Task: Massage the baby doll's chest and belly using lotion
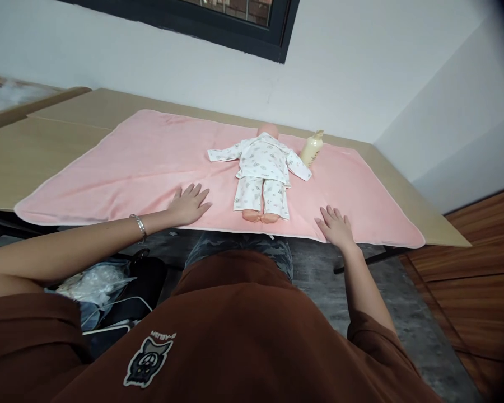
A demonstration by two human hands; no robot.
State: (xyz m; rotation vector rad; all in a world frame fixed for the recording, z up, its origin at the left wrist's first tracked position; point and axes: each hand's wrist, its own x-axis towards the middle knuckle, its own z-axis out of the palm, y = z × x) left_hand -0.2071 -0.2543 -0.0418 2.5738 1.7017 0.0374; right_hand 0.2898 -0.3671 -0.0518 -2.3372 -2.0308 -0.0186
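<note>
- Pink soft cloth blanket (143,162): left hand (189,205) and right hand (336,228) flat on near edge, fingers spread, gripping nothing.
- Pyjama-clad baby doll (262,176) between the 2 hands.
- Cream bottle (311,148) touches doll's sleeve.

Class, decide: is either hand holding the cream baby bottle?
No, the left hand and right hand rest flat on the pink blanket, apart from the cream baby bottle beside the white-clothed doll.

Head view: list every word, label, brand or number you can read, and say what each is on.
Shirt, above the badge: one short line of pale letters, upside down to the camera and too blurred to read.
Bottle: no label legible.
Doll, on its clothes: small prints only, no words made out.
Blanket: none.
</note>
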